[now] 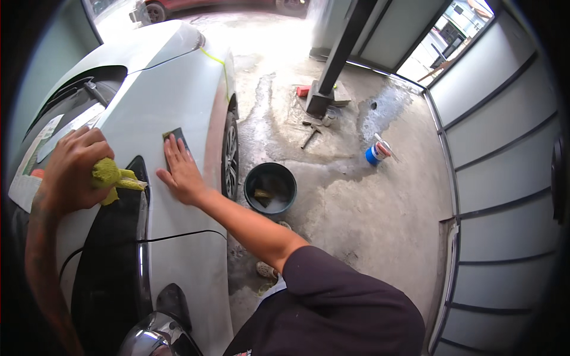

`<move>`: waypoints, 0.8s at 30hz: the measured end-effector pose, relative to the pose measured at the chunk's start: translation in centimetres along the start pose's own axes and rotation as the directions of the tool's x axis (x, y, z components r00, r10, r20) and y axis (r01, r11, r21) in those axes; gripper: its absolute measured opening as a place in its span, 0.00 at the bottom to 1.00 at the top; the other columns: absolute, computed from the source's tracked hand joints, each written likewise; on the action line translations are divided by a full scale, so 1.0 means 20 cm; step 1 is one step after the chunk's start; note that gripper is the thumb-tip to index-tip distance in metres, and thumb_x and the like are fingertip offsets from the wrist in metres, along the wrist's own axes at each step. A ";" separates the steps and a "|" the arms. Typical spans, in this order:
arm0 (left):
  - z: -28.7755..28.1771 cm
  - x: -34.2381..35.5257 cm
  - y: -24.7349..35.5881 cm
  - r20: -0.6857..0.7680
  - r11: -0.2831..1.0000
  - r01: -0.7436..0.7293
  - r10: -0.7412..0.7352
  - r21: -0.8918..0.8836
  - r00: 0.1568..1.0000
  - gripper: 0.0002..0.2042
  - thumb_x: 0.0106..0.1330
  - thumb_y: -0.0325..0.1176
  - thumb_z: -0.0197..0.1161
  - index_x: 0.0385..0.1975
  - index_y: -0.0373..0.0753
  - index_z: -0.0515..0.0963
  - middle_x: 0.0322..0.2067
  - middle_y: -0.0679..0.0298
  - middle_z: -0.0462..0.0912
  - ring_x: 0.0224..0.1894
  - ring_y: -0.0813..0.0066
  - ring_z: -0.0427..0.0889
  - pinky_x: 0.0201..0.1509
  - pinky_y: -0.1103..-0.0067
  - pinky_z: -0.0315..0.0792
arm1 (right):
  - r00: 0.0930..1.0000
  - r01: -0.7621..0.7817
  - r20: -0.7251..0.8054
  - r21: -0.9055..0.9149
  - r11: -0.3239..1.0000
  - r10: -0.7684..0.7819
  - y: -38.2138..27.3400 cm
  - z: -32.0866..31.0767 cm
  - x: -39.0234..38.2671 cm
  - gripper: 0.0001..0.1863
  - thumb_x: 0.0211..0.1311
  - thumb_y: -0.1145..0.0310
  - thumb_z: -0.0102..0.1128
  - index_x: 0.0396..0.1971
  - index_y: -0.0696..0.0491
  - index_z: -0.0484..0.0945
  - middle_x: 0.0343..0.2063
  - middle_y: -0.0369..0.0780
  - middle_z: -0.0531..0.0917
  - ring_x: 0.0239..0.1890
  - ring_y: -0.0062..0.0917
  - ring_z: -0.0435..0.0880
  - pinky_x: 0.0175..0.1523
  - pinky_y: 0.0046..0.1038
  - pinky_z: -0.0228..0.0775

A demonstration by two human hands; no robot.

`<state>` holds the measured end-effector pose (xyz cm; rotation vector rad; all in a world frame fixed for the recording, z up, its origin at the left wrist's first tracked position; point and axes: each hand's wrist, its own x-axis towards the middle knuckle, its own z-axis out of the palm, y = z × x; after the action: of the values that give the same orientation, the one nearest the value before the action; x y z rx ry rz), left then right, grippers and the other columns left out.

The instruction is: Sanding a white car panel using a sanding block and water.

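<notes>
A silver-white car [169, 89] fills the left side. My right hand [183, 178] lies on its front fender, fingers over a flat dark rectangular pad [177, 136] with an olive corner; the pad presses against the paint. My left hand [80, 163] is closed round a bunched yellow-green cloth [108, 175], raised beside the windshield. One end of the cloth hangs toward the small black triangular window. Whether the pad is sandpaper or a sponge, I cannot tell.
A dark bucket [270, 188] of cloudy water holds a sponge-like piece, beside the front wheel [230, 151]. A blue container [376, 153], a hammer-like tool [310, 133] and a post [339, 59] stand farther right. The chrome-capped mirror [157, 335] juts out near me; yellow-green tape [221, 62] edges the fender.
</notes>
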<state>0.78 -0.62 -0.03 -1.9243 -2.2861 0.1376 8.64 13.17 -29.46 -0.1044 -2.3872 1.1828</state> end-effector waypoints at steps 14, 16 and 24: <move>-0.04 0.02 0.01 -0.014 0.998 -0.066 0.066 0.022 0.998 0.15 0.43 0.31 0.77 0.31 0.42 0.80 0.33 0.62 0.81 0.41 0.58 0.83 0.46 0.64 0.75 | 0.995 0.098 -0.027 0.112 0.989 -0.096 -0.06 -0.02 0.06 0.45 0.73 0.46 0.48 0.77 0.59 0.44 0.78 0.53 0.44 0.80 0.50 0.41 0.78 0.53 0.37; -0.04 -0.02 0.00 -0.018 0.996 -0.081 0.081 0.028 0.997 0.16 0.44 0.31 0.77 0.32 0.41 0.79 0.34 0.62 0.80 0.42 0.59 0.82 0.46 0.65 0.75 | 0.991 0.129 0.011 0.115 0.985 -0.131 -0.14 0.03 -0.12 0.45 0.73 0.44 0.46 0.77 0.60 0.45 0.78 0.53 0.45 0.79 0.52 0.41 0.77 0.54 0.38; 0.00 0.04 0.00 -0.026 0.988 -0.132 0.134 0.083 0.991 0.19 0.42 0.32 0.81 0.34 0.42 0.79 0.37 0.62 0.81 0.42 0.62 0.83 0.48 0.67 0.78 | 0.996 0.089 0.007 0.009 0.996 -0.089 -0.14 0.03 -0.18 0.47 0.71 0.41 0.49 0.77 0.58 0.46 0.78 0.51 0.48 0.79 0.49 0.45 0.76 0.56 0.39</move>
<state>0.58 0.21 0.06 -2.0219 -2.0981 0.2108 11.98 9.94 -29.01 0.0095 -2.3670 1.1542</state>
